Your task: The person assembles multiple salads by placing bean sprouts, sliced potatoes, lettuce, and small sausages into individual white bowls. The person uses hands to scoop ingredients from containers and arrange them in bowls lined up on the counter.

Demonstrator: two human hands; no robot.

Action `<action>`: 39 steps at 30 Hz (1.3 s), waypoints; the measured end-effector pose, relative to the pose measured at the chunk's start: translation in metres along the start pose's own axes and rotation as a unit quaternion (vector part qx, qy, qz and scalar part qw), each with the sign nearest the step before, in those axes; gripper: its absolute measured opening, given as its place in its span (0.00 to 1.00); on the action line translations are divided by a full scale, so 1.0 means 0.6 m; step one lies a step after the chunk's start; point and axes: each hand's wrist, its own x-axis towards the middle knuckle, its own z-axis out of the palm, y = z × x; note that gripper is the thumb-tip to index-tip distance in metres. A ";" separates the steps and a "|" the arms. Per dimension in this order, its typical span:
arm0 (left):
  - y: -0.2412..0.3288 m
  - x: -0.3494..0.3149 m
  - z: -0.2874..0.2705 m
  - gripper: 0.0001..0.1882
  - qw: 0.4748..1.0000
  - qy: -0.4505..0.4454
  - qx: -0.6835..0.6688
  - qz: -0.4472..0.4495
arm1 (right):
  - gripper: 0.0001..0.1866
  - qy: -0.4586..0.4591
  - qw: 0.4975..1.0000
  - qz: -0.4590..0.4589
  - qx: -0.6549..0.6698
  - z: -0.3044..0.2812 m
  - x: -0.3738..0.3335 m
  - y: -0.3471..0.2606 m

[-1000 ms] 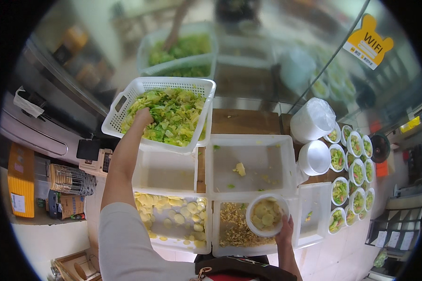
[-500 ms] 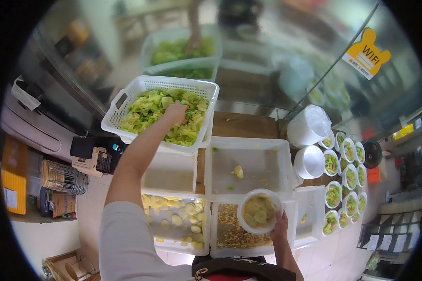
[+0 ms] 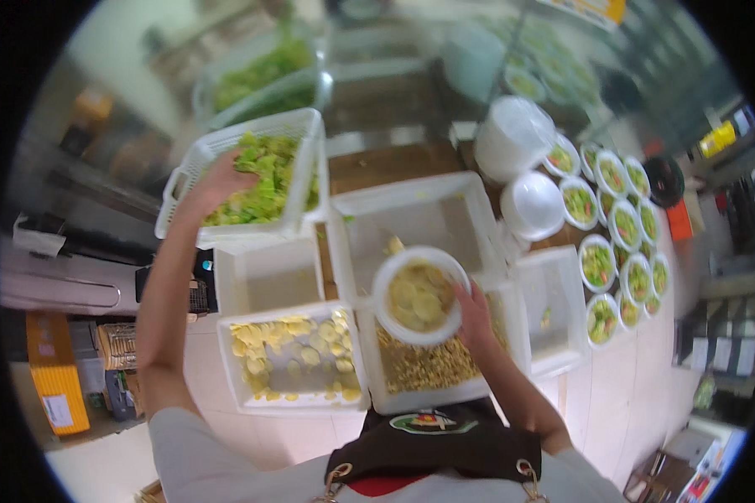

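Observation:
My right hand (image 3: 476, 313) grips the rim of a round white bowl (image 3: 455, 277) that has pale yellow, potato-like slices (image 3: 419, 295) in it. The bowl is above a white tray (image 3: 369, 369) of light brown crumbly bits (image 3: 424, 360). At the left, my left hand (image 3: 224, 182) is in a white perforated basket (image 3: 309, 142), its fingers closed around chopped green lettuce (image 3: 268, 172). Some leaves stand up by its fingers, and the hand hides part of the heap.
Potato-like slices (image 3: 298, 348) lie in a tray at front left. A larger white tray (image 3: 428, 214) holds a few scraps. Stacked white bowls (image 3: 516, 138) stand at back right, beside several filled salad bowls (image 3: 597, 264). A glass pane (image 3: 386, 50) rises behind.
My left hand has moved left within the basket and now holds leaves. The bowl in my right hand is further left over the trays. The whole view has shifted and turned.

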 end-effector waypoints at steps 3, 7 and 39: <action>0.121 -0.089 0.076 0.24 0.988 -0.142 -0.024 0.064 | 0.16 -0.024 1.000 0.007 0.011 -0.002 0.014 -0.006; 0.182 -0.136 0.314 0.23 0.942 -0.285 0.026 0.174 | 0.15 -0.063 0.996 -0.004 0.055 -0.030 0.029 -0.023; 0.418 -0.270 0.967 0.15 0.925 -0.129 0.212 0.289 | 0.15 0.069 0.980 -0.103 0.156 -0.470 -0.088 -0.227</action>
